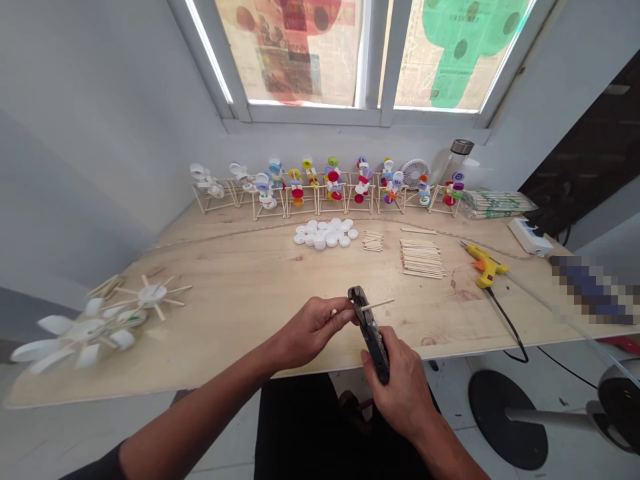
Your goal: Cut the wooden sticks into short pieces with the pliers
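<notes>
My left hand (307, 328) pinches a thin wooden stick (379, 305) near the front of the table. The stick's free end sticks out to the right, past the jaws of dark hand cutters (367, 325). My right hand (403, 380) is wrapped round the handles of the cutters, which tilt up and to the left. Whether the blades press on the stick is too small to tell. Beyond my hands lie a row of long wooden sticks (421, 258), a small pile of short sticks (373, 241) and a cluster of white bottle caps (326, 234).
A yellow glue gun (485, 265) with a black cord lies at the right, near a white power strip (530, 237). Several stick frames with coloured caps (334, 192) line the wall. White wheel-shaped pieces (152, 294) rest at the left. A bottle (456, 162) stands behind.
</notes>
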